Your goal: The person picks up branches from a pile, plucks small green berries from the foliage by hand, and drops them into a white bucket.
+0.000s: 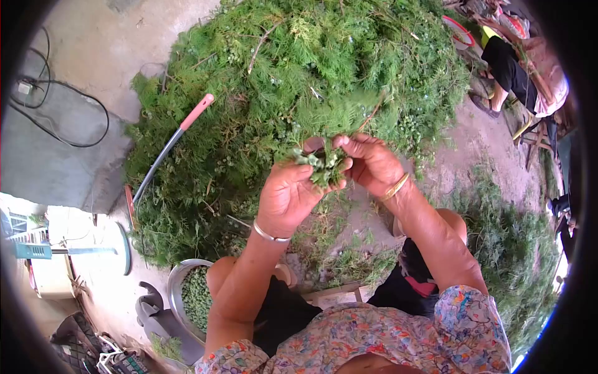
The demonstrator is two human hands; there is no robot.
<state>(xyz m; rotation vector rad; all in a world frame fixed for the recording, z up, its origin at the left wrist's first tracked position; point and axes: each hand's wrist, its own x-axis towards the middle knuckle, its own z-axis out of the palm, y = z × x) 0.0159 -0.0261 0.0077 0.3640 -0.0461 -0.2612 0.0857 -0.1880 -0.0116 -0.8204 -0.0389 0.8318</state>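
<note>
Both my hands meet in the middle of the view, in front of a big heap of cut conifer branches [293,68]. My left hand [288,192] is cupped and closed around a bunch of small pale green cones [324,169]. Close against it, my right hand [372,163] has thumb and fingers pinched on a leafy conifer sprig [355,112], whose feathery end points up and away and is slightly blurred. Its fingertips touch the bunch in my left hand, so the exact contact is partly hidden.
A metal basin [175,288] of green cones stands by my left knee. A long tool with a pink handle [196,112] leans on the heap's left side. More cut greenery [511,268] lies at right. Another person [529,68] sits at upper right.
</note>
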